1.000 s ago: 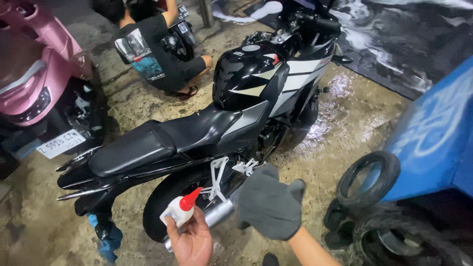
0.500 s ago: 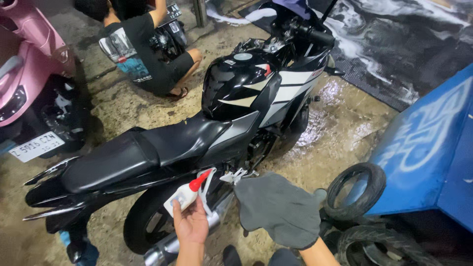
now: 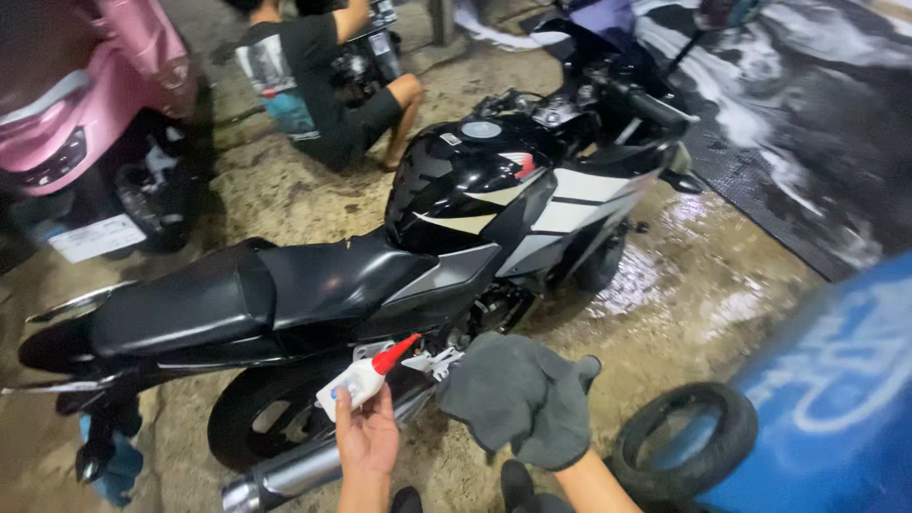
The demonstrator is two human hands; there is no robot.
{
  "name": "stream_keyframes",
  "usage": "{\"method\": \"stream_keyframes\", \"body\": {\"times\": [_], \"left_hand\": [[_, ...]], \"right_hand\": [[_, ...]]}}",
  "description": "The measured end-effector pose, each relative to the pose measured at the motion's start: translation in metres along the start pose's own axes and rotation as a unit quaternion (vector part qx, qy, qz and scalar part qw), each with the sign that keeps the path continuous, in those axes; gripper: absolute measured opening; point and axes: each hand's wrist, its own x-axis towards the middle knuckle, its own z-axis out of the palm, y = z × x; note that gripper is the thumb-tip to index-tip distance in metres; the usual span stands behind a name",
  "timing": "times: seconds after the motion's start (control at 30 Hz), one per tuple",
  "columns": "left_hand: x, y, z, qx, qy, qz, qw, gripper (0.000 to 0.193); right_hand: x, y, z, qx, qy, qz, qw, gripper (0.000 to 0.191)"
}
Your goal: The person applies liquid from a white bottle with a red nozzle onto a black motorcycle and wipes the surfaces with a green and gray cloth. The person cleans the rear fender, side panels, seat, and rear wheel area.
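Pinching white bottle (image 3: 353, 384), draped cloth (image 3: 521, 399)

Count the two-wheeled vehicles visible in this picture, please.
3: black-and-white sport motorcycle in the centre, pink scooter at upper left, dark motorcycle behind the crouching person. Others may be hidden.

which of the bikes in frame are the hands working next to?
The black motorcycle with white fairing panels, centre frame. The left hand holds a red-capped white bottle at its rear wheel; the right hand holds a grey cloth. The pink scooter stands apart, upper left.
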Motion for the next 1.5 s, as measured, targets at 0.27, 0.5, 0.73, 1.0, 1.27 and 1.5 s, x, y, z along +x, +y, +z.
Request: {"method": "stream_keyframes", "body": {"times": [0.27,0.5,0.73,1.0,1.27,1.5], "left_hand": [[0.044,-0.033,-0.026,0.044,0.048,0.101,0.993,0.041],[0.136,-0.037,-0.068,0.123,0.086,0.199,0.968,0.033],[0.207,-0.073,-0.113,0.196,0.074,0.307,0.928,0.03],[0.24,-0.084,-0.146,0.41,-0.01,0.42,0.81,0.033],[0.258,-0.094,-0.177,0.398,-0.106,0.51,0.755,0.038],[0.27,-0.106,-0.199,0.351,-0.194,0.573,0.715,0.035]], "right_hand": [[0.066,-0.041,-0.094,-0.02,-0.023,0.05,0.998,0.067],[0.14,-0.002,-0.121,0.002,-0.123,0.065,0.99,0.073],[0.247,0.064,-0.164,-0.083,-0.103,0.031,0.991,0.08],[0.347,0.109,-0.226,-0.425,-0.02,-0.201,0.882,0.089],[0.431,0.15,-0.282,-0.672,0.019,-0.515,0.532,0.098],[0.452,0.133,-0.287,-0.609,0.069,-0.702,0.363,0.11]]}}
